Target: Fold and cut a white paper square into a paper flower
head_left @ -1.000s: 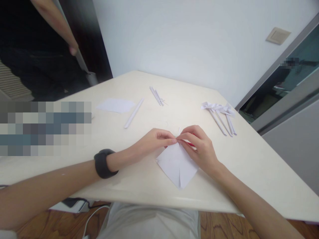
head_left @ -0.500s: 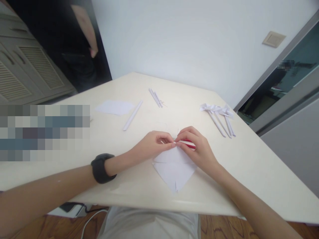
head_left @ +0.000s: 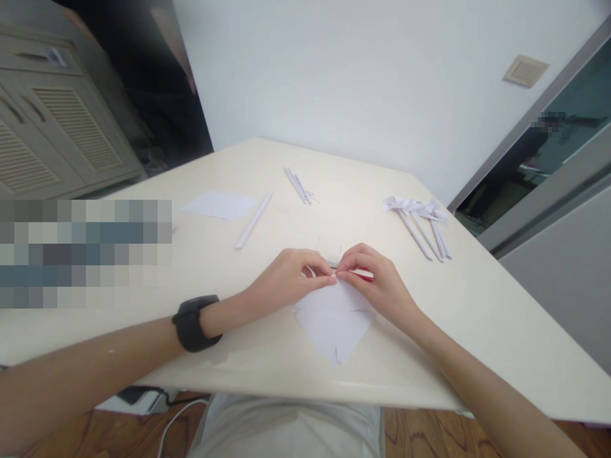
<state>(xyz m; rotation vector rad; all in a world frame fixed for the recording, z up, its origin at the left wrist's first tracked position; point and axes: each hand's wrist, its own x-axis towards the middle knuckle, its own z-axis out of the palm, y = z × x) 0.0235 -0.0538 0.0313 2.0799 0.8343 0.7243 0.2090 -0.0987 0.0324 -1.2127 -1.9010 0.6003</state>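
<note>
A white square sheet of paper (head_left: 335, 327) lies cornerwise in front of me, with short slits running in from its corners. At its far corner, the thumb and fingers of my left hand (head_left: 303, 275) are pinched together. Meeting them there, my right hand (head_left: 375, 273) pinches the same corner from the other side. What the fingertips do exactly is too small to make out. A red object (head_left: 363, 275) shows partly beneath my right fingers; its kind is hidden.
On the table (head_left: 286, 375), a paper tube (head_left: 254, 221) and white sheets (head_left: 219, 205) lie to the left. Thin rolled tubes (head_left: 296, 185) sit farther back. Several paper pinwheels on sticks (head_left: 417, 219) lie at right. A person in dark clothes (head_left: 143, 83) stands behind, blurred.
Both hands stay at the paper's far corner with barely any shift. Less of the red object shows now. The person in dark clothes has changed position at the upper left.
</note>
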